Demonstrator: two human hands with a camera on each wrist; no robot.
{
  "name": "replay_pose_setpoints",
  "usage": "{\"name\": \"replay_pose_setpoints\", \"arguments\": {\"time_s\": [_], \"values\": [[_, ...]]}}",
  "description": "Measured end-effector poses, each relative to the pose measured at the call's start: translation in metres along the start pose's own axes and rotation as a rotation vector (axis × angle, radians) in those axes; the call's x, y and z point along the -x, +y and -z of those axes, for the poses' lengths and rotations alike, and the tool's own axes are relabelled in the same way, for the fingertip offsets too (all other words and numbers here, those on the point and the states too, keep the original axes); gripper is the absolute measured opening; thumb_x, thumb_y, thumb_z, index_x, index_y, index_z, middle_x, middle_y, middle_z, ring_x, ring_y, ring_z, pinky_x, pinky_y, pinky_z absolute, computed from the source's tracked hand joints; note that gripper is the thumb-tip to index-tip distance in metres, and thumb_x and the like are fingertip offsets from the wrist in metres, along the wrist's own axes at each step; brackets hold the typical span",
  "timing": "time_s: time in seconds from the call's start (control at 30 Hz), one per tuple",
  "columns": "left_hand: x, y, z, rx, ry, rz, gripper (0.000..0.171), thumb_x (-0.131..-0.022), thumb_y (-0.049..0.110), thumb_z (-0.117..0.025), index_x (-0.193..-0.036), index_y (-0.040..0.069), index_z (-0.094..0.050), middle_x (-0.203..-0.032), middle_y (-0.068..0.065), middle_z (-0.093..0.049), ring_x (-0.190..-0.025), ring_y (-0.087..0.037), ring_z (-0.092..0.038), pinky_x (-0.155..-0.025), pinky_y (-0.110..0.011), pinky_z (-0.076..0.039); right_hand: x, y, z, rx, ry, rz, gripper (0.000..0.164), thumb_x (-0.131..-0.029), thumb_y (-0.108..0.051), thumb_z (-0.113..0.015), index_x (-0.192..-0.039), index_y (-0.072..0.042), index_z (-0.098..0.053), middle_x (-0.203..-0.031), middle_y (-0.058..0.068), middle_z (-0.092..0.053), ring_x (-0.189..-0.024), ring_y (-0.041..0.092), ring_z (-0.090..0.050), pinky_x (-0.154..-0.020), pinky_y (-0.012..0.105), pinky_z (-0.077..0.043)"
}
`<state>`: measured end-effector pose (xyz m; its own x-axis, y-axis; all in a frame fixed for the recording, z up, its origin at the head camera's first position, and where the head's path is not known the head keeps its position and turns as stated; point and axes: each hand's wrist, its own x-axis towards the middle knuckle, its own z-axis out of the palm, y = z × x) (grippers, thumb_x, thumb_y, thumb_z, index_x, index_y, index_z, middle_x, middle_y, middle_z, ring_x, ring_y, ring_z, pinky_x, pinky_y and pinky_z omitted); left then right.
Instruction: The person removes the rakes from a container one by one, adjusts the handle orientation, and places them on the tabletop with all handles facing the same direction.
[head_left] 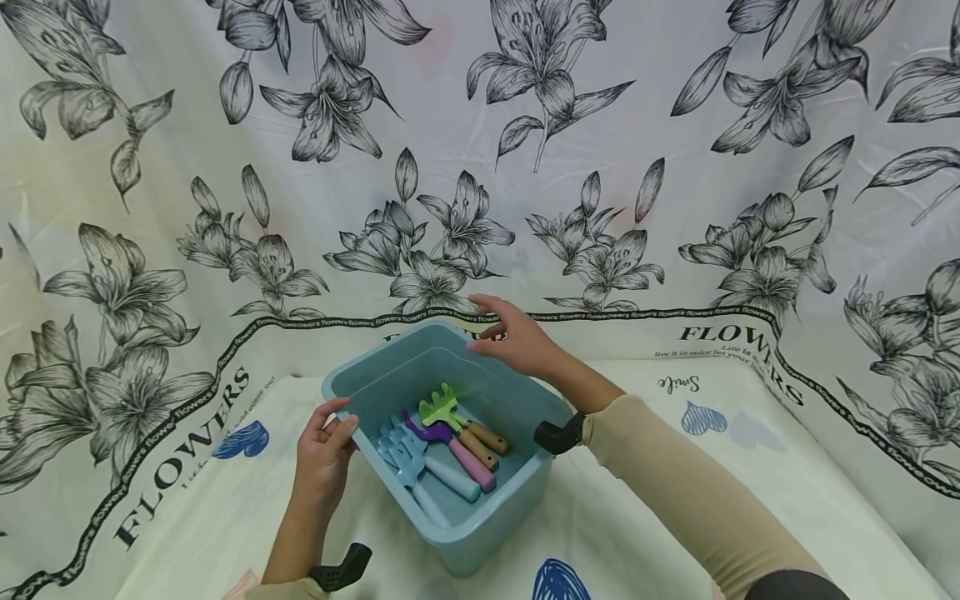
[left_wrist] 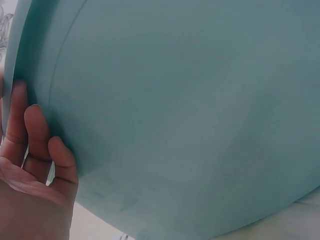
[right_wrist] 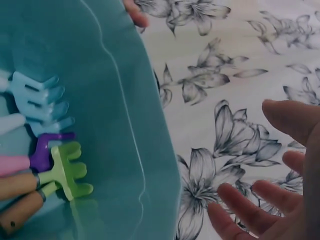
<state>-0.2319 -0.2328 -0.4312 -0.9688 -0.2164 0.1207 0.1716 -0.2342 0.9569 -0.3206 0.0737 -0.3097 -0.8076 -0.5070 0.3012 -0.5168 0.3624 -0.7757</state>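
Note:
A light blue plastic bin (head_left: 487,525) stands tilted in the middle of the head view. My left hand (head_left: 327,442) grips its left rim, thumb over the edge; in the left wrist view, fingers (left_wrist: 37,132) press on the outer wall under the rim. Over the far right rim hovers my right hand (head_left: 517,337), fingers spread and holding nothing. Inside lie toy-like hand rakes: green rakes (head_left: 442,407) with wooden handles, a purple rake (head_left: 431,429) with a pink handle, and light blue rakes (head_left: 408,462). Their heads overlap.
A white cloth (head_left: 660,500) with printed hearts and lettering covers the surface under the bin. Behind it hangs a floral-print curtain (head_left: 585,108). Black camera mounts (head_left: 558,435) sit on both wrists, the right one close to the bin's rim.

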Motion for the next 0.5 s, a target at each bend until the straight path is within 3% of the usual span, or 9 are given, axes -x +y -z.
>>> {"name": "replay_pose_setpoints", "arguments": {"time_s": [0.17, 0.3, 0.5], "values": [[0.002, 0.000, 0.000, 0.071, 0.017, -0.021, 0.025, -0.097, 0.011, -0.061, -0.118, 0.008, -0.049, -0.079, 0.004, -0.067, -0.074, -0.012, -0.061, -0.075, -0.021, -0.050, -0.015, -0.003, -0.017, -0.048, -0.186, -0.071, 0.064, -0.094, -0.026, -0.066, -0.150, -0.023, -0.035, -0.145, 0.009, -0.043, -0.121, 0.027, -0.054, -0.090, 0.044, -0.048], [0.004, 0.001, -0.001, 0.104, 0.044, -0.016, 0.020, -0.095, 0.012, -0.063, -0.109, 0.008, -0.050, -0.080, 0.004, -0.066, -0.077, -0.012, -0.060, -0.073, -0.021, -0.049, -0.026, -0.003, -0.029, -0.076, -0.333, -0.129, 0.061, -0.095, -0.027, -0.065, -0.149, -0.021, -0.037, -0.144, 0.008, -0.045, -0.123, 0.027, -0.052, -0.093, 0.042, -0.047], [0.002, 0.002, -0.005, 0.079, 0.046, -0.005, 0.022, -0.095, 0.013, -0.064, -0.109, 0.006, -0.048, -0.081, 0.004, -0.066, -0.079, -0.013, -0.060, -0.074, -0.022, -0.050, -0.040, 0.001, -0.042, 0.011, -0.513, -0.246, 0.059, -0.095, -0.031, -0.064, -0.147, -0.019, -0.040, -0.141, 0.010, -0.050, -0.117, 0.023, -0.056, -0.094, 0.045, -0.045]]}}
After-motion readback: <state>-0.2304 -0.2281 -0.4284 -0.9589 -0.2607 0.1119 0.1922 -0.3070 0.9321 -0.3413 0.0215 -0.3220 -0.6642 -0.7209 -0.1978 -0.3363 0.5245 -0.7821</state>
